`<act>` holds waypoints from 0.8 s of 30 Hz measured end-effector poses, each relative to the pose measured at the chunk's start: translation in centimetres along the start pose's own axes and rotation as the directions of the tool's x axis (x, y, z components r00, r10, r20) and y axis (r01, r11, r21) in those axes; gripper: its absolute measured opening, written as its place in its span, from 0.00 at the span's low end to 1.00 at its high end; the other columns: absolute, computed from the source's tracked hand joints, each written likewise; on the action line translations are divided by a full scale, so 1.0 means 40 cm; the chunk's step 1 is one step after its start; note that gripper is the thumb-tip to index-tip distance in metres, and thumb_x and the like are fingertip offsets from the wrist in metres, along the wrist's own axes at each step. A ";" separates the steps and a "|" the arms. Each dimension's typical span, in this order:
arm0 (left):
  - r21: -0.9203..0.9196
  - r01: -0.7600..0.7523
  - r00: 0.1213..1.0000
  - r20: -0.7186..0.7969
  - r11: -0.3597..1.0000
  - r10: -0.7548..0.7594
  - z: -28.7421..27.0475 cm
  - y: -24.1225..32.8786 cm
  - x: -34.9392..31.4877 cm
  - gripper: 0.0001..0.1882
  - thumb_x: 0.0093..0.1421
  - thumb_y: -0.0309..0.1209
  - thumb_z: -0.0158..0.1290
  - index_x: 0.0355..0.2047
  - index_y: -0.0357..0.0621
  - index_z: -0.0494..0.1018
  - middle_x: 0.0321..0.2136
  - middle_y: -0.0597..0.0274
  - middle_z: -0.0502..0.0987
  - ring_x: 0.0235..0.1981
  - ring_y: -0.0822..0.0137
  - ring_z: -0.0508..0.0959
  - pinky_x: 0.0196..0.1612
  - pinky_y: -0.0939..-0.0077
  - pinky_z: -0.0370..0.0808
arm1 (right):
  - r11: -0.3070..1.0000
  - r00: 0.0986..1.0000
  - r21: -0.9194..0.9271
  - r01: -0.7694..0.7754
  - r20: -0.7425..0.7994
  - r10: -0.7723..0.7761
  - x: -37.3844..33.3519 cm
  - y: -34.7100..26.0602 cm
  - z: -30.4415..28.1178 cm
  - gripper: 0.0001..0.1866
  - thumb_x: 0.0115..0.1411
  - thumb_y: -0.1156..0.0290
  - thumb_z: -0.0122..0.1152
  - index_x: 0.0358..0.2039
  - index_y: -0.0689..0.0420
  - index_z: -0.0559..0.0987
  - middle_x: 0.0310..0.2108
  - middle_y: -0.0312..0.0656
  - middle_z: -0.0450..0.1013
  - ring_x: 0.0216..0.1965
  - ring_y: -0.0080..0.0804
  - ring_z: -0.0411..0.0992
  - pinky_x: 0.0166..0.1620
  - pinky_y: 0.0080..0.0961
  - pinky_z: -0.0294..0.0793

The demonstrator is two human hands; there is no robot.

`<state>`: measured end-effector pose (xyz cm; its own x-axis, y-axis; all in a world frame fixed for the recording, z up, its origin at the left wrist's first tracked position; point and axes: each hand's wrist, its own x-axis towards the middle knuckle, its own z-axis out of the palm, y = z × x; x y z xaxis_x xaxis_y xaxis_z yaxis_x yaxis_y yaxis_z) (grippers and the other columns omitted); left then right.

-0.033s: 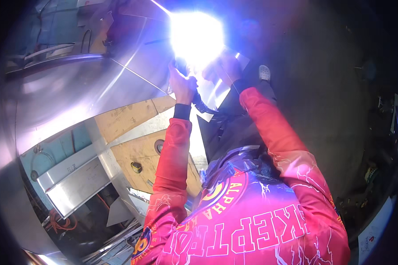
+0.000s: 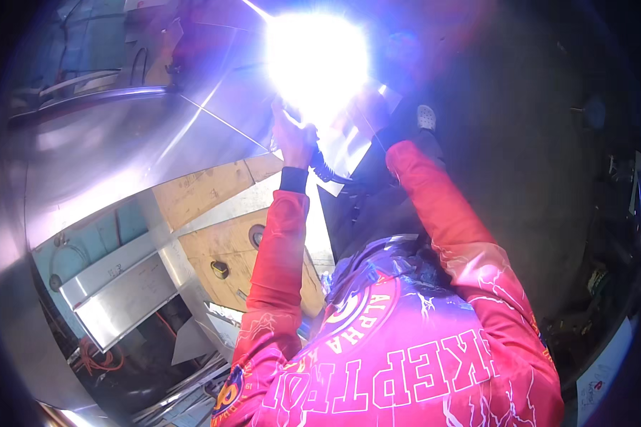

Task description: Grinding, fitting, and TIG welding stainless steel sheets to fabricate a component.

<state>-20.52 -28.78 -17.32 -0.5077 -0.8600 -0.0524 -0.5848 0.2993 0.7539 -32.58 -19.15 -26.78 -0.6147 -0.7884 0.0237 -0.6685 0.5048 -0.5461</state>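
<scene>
A white-blue welding arc [image 2: 318, 62] glares at the top middle and washes out the work beneath it. Just below it, my left hand [image 2: 293, 139] is closed around a welding torch, whose black ribbed lower end [image 2: 324, 169] shows under the palm. To the right of the glare is my right hand [image 2: 372, 112], bent toward the arc, its fingertips lost in the light. A thin filler rod [image 2: 378, 140] runs from that hand back past the wrist. Shiny curved sheet metal [image 2: 121, 142] spreads to the left of my hands.
A wooden board [image 2: 221, 245] bearing a yellow-black tape measure [image 2: 220, 270] and a round disc [image 2: 257, 236] lies left of my left forearm. Folded metal pieces [image 2: 124, 295] and an orange cable [image 2: 96, 356] lie lower left. A light shoe [image 2: 426, 117] is on the dark floor.
The arc's glare is a little wider and covers more of the fingertips. Both hands stay in the same place.
</scene>
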 end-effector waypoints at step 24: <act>-0.009 0.109 0.993 -0.034 0.994 -0.109 -0.034 0.007 -0.040 0.30 0.65 0.34 0.55 0.63 0.35 0.60 0.33 0.43 0.80 0.30 0.55 0.81 0.37 0.60 0.76 | 0.743 0.949 0.638 0.203 -0.314 0.011 -0.025 -0.029 -0.037 0.09 0.60 0.70 0.63 0.41 0.49 0.83 0.42 0.34 0.80 0.37 0.38 0.81 0.41 0.30 0.80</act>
<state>-18.99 -27.89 -16.12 -0.4194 -0.9008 -0.1122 -0.6306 0.2001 0.7498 -31.80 -18.43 -24.93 -0.7221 -0.6328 0.2795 -0.3538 -0.0094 -0.9353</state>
